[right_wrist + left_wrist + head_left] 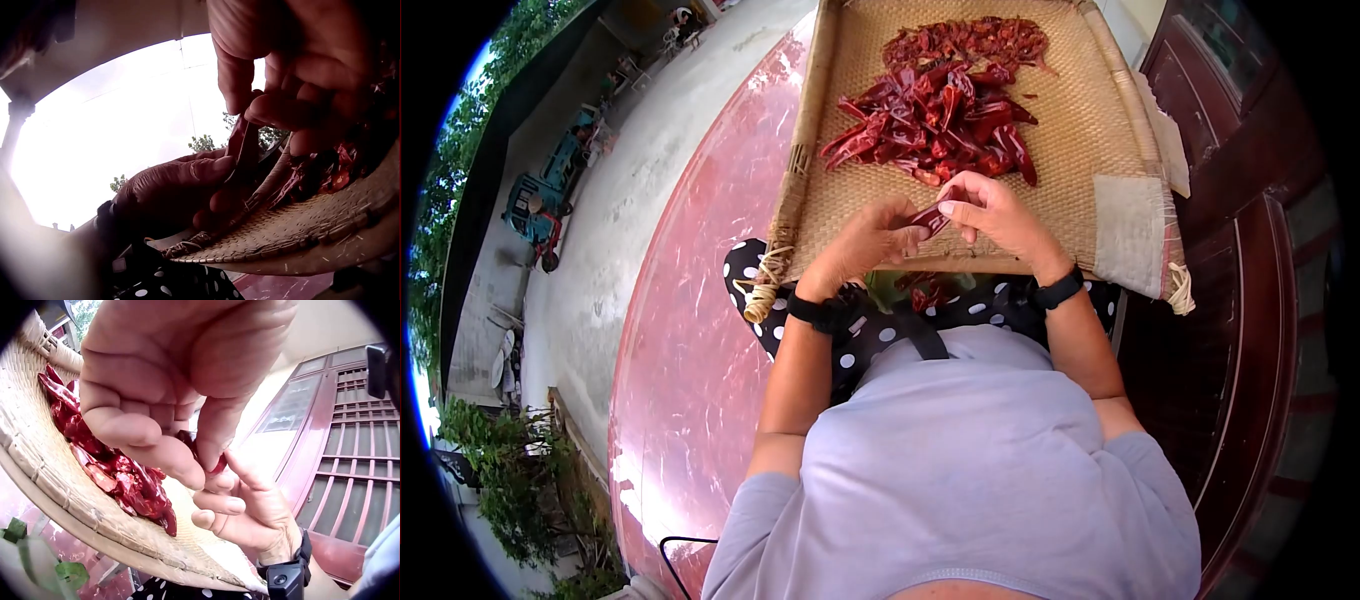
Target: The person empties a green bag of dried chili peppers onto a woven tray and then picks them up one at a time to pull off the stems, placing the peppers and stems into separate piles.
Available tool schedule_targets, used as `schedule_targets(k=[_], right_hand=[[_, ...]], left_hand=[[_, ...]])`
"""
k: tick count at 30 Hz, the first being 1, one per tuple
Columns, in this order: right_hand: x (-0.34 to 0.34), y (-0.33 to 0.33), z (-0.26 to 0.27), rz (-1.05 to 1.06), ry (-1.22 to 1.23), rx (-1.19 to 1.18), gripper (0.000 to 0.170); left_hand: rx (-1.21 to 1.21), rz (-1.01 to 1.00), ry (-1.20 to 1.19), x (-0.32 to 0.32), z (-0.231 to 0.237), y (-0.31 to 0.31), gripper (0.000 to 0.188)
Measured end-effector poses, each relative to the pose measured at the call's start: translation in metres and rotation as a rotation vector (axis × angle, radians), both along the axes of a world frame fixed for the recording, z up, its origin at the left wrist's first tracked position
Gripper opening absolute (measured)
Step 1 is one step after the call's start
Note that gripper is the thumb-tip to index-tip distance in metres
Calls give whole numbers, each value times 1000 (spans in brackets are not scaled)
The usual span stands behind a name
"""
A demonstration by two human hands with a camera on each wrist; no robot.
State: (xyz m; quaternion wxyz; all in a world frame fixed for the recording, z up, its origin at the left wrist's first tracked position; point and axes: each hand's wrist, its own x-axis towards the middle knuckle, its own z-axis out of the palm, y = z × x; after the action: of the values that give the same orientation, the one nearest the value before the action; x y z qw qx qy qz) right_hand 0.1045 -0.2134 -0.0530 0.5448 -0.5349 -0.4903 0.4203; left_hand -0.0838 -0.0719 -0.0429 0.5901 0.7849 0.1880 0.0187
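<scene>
presently, red chili (932, 220) between left hand (866, 240) and right hand (1003, 222), both pinching

Left grip (865, 240), right grip (1006, 222) pinching close together; forearms (798, 378) angled inward.

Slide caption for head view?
Left hand and right hand hold a red chili at the near edge of the tray, chili pile beyond.
</scene>
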Motion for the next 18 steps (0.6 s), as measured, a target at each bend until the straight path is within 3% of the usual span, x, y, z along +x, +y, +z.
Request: schedule_targets(k=[3, 6, 9, 12, 13, 14, 16, 18], right_hand=[[-4, -9, 11, 60, -125, -107, 19], [-10, -18, 25, 119, -507, -110, 20], [-16, -17, 18, 198, -540, -97, 22], [-21, -16, 21, 260, -662, -145, 23], [-21, -16, 23, 274, -725, -165, 24], [-22, -16, 25, 279, -701, -182, 25], [-22, -16, 25, 287, -652, -219, 26], [-16, -14, 9, 223, -629, -139, 26]], left_hand=[[91, -82, 142, -9, 18, 1, 26], [224, -283, 346, -17, 28, 9, 30], [250, -489, 458, -21, 30, 3, 30], [573, -813, 240, -19, -18, 2, 26], [730, -798, 326, -19, -23, -7, 25], [720, -728, 273, -31, -52, 1, 24], [835, -749, 492, -30, -74, -8, 28], [868, -862, 577, -28, -140, 16, 34]])
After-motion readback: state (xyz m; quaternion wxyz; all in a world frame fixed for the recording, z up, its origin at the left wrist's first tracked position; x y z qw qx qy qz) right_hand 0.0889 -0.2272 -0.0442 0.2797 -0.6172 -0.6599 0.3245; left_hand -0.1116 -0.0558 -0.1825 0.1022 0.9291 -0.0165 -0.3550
